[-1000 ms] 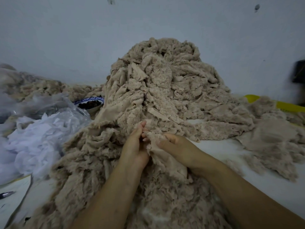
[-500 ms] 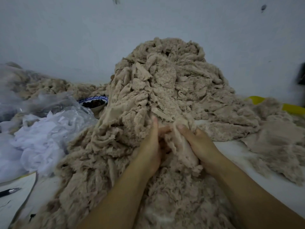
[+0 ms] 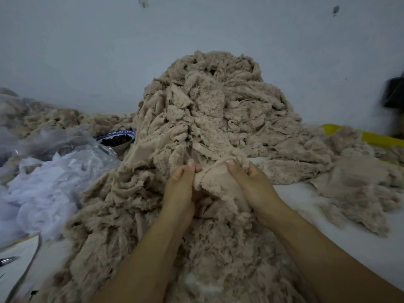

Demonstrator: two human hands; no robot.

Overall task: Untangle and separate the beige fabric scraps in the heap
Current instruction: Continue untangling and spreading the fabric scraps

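The left grip (image 3: 179,190) and the right grip (image 3: 251,189) both have hold of one beige fabric scrap (image 3: 215,182). The scrap spans the short gap between them. Each thumb presses on the scrap's upper edge with the other fingers curled in behind, so neither grip is open. The scrap's frayed lower part hangs down between the two wrists and touches the fabric below.

The held piece sits low on the near slope of the heap of beige scraps (image 3: 218,101). This one tall heap rises straight behind the grips against the pale wall (image 3: 87,51) and spreads forward under both forearms. A lower, flatter spread of beige scraps (image 3: 358,184) lies to the right on the white table (image 3: 341,232). A second low pile of beige scraps (image 3: 54,119) lies at the back left.

To the left of the heap is one clear plastic bag (image 3: 65,149) with white scraps (image 3: 43,189) in it. Just behind the bag stands one bowl with a blue patterned rim (image 3: 118,139) holding something dark. At the near left edge lie one sheet of paper (image 3: 19,252) and one pen (image 3: 8,260). A yellow object (image 3: 382,138) shows behind the scraps at the far right.
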